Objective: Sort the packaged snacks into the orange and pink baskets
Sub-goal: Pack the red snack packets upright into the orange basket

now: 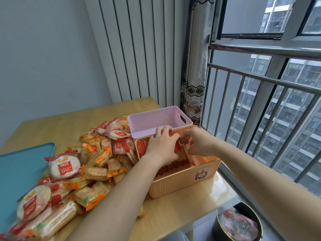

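Observation:
The orange basket [182, 181] stands at the table's right edge, with the pink basket [156, 120] right behind it, touching. Both my hands reach into the orange basket. My left hand [161, 145] and my right hand [196, 141] hold a bundle of long red-wrapped snack sticks [182, 152] between them, fingers curled around it. More red packets line the basket's bottom [166, 168]. The pink basket looks empty from here. A big heap of packaged snacks [83, 164], round rice crackers and orange-ended biscuit packs, covers the table to the left.
A teal tray [19, 173] lies at the table's left edge. The wooden table [173, 213] ends close to the window railing [260, 80] on the right. A dark bin with a plastic liner [239, 223] sits on the floor below.

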`<state>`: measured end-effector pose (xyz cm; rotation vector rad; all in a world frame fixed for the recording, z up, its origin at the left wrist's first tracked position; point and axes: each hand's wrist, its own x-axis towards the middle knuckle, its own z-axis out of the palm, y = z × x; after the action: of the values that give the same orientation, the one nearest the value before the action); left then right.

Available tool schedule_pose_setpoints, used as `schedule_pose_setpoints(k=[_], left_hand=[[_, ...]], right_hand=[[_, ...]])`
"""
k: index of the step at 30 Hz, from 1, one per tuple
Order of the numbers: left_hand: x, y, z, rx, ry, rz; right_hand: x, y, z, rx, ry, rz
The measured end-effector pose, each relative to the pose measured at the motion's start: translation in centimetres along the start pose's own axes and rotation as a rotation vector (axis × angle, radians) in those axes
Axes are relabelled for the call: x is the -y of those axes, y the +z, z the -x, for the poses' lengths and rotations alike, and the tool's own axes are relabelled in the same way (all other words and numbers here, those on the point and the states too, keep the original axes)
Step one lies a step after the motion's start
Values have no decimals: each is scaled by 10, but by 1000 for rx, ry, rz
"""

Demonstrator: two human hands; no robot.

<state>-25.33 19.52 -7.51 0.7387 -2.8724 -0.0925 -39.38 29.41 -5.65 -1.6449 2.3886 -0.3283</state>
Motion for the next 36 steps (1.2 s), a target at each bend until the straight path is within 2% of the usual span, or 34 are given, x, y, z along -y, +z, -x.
schedule_pose_setpoints(k=[4,7,11,14,16,20,22,26,29,33,36], left_hand=[[-1,0,0,-16,-3,18],[-1,-1,1,-13,-8,33],[1,1,-1,5,1,35],[6,-4,3,21,23,126],[11,-15,12,-4,9,236],[35,-43,43,-122,-41,343],[54,-54,64,-182,-96,393],[102,-72,125,-321,-205,483],[139,-78,177,-400,-348,436],[185,-75,226,-362,-624,368],[212,-67,237,-315,-763,347]], right_hand=[[15,-12,6,108,135,-55],[11,-8,2,-6,156,-11],[8,-4,-2,-140,112,-104],[9,-1,1,-31,125,-88],[16,-5,6,-20,118,-69],[43,-17,8,-253,38,8],[73,-19,10,-314,-49,-32],[150,2,19,-211,-259,-172],[197,25,17,-141,-343,-187],[238,52,-2,-47,-356,-225],[267,70,-21,30,-331,-242]])
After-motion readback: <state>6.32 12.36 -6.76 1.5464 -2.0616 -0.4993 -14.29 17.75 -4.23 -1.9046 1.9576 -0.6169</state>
